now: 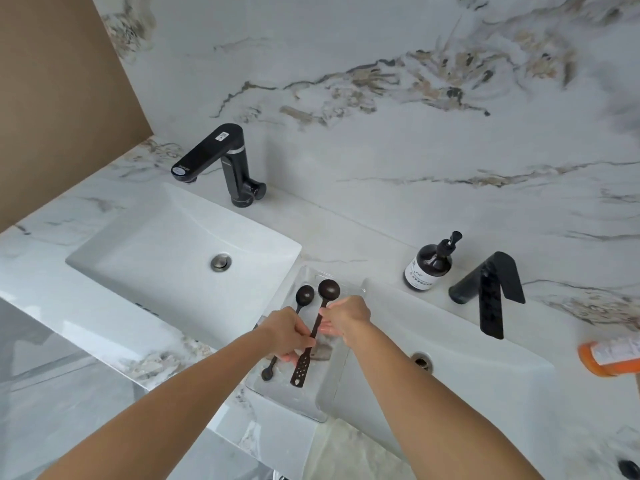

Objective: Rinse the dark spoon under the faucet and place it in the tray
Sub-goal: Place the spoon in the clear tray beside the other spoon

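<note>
- The dark spoon (316, 327) lies lengthwise over the clear tray (294, 396), bowl toward the far edge.
- Left hand (285, 332) pinches its handle; right hand (346, 317) seemingly touches it, grip unclear.
- A smaller spoon (304, 295) lies alongside.

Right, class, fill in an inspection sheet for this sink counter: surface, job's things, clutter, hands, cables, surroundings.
Surface: white veined marble counter with two white basins.
Job's things: clear plastic tray between the basins; long dark perforated-handle spoon over it; smaller dark spoon beside it; black faucet, no water running.
Clutter: brown pump bottle; orange bottle.
Hands: left hand and right hand both hold the long spoon.
Cables: nothing seen.
Surroundings: marble wall, second black faucet.
</note>
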